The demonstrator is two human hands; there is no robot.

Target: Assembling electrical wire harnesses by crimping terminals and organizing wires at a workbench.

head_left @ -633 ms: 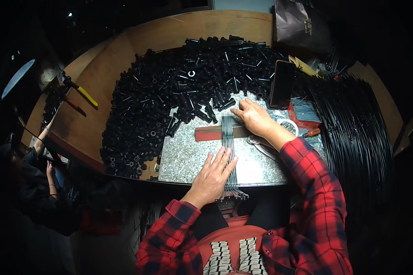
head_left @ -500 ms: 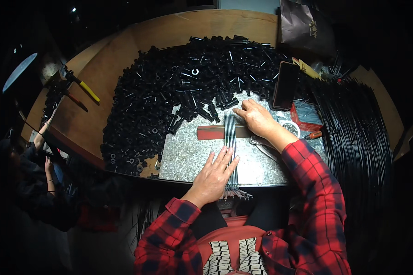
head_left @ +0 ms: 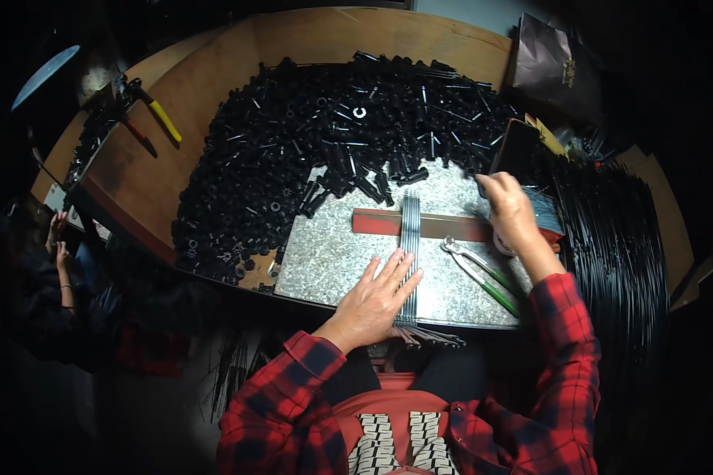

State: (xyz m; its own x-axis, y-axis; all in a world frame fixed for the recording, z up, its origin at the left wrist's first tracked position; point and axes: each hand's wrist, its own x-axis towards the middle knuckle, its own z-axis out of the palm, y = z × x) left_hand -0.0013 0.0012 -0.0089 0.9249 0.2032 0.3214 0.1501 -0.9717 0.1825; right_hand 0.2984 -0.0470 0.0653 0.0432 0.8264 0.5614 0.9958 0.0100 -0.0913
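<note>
Thin rods [head_left: 411,218]: we have them side by side in a flat row, lying across a red-brown bar [head_left: 463,226] on a grey speckled board [head_left: 317,265]; their near ends fan out past the board's front edge.
Left hand [head_left: 366,307]: we lay it palm down, fingers straight and a little spread, the fingertips resting on the row on our side of the bar.
Right hand [head_left: 512,207]: we have it by the bar's right end, fingers bent, thumb and forefinger narrow; we cannot tell whether they pinch anything.
Green-handled pliers [head_left: 487,279]: we see them lying on the board, right of the row, their head close to the bar.
Dark phone [head_left: 516,145]: it leans upright just beyond our right hand.
Red box [head_left: 553,236]: our right hand hides part of it; thin greyish pieces fill it.
Black parts [head_left: 293,127]: we face a large heap of them, curving round the far and left sides of the board.
Long black rods [head_left: 610,245]: they lie in a thick sheaf to our right.
Wooden wall [head_left: 372,28]: it rises behind the heap.
Yellow-handled tool [head_left: 165,120]: we see it at the left wall.
Co-worker's hands [head_left: 60,241]: they show at our far left, well apart from ours.
</note>
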